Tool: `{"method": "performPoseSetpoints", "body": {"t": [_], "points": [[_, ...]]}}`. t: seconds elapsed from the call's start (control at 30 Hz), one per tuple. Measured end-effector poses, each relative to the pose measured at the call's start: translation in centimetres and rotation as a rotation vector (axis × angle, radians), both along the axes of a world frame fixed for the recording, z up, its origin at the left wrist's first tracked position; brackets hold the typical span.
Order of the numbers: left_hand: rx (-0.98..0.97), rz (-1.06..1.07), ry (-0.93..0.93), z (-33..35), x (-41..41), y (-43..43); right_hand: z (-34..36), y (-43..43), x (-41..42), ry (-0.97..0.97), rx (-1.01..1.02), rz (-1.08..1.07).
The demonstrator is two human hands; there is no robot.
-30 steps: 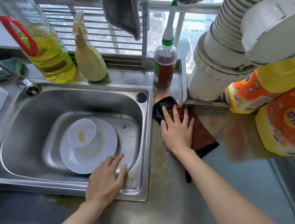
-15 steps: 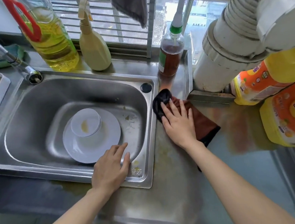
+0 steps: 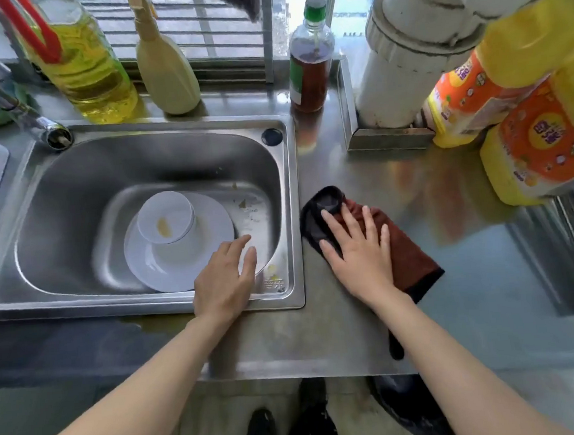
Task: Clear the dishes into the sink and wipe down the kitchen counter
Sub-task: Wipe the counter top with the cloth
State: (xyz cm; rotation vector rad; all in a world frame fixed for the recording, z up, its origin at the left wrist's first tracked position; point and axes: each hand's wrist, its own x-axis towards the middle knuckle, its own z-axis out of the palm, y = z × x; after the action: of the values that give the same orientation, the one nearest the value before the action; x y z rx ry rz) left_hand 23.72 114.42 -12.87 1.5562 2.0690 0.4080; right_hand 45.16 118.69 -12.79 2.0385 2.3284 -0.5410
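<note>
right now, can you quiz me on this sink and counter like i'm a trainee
1. True or false: the bowl sits on the plate inside the sink.
2. What lies under the flat fingers of the right hand? A) a sponge B) a cloth C) a bottle
3. Fill in with near or far: the left hand is at the sink's ____ rim.

Key: 1 true; 2 B; 3 near.
</note>
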Motion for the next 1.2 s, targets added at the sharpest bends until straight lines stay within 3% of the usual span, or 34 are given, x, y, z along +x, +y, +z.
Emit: {"method": "performPoseSetpoints", "body": {"t": [0.13,0.27,0.37,0.5,0.57,0.77,0.87,1.03,1.2], "points": [[0.095,0.127,-0.347,0.7,-0.7,-0.5,0.0,-4.1,-2.1,0.152,0.119,0.014],[0.096,0.105,-0.489,1.1,-1.3,-0.9,-0.5,-9.8,-0.3,0.243,0.143,0.142],[0.105,0.001,-0.456,1.8,-1.8,-2.1,-0.9,-9.4,2.5,0.04,0.156,0.172],[0.199,0.054,-0.445,3.0,-3.1,-4.1,-0.4,-8.8,1.8,-0.127,0.061,-0.28],[0.247,0.095,-0.422,3.1,-4.0,-5.3,-0.2,-10.6,-1.0,-0.14,0.059,-0.333],[0.345,0.056,-0.328,2.6,-5.0,-8.2,-0.6,-14.8,-4.8,0.05,0.137,-0.119],[0.35,-0.055,-0.322,2.8,-4.2,-8.8,-0.4,-12.9,-0.5,-0.096,0.119,-0.072],[0.312,-0.281,-0.2,2.5,-0.9,-9.0,0.3,-9.2,4.9,-0.172,-0.013,-0.404],[0.319,-0.637,0.003,2.1,6.9,-8.7,0.1,-12.7,5.7,-0.185,0.033,-0.164]]}}
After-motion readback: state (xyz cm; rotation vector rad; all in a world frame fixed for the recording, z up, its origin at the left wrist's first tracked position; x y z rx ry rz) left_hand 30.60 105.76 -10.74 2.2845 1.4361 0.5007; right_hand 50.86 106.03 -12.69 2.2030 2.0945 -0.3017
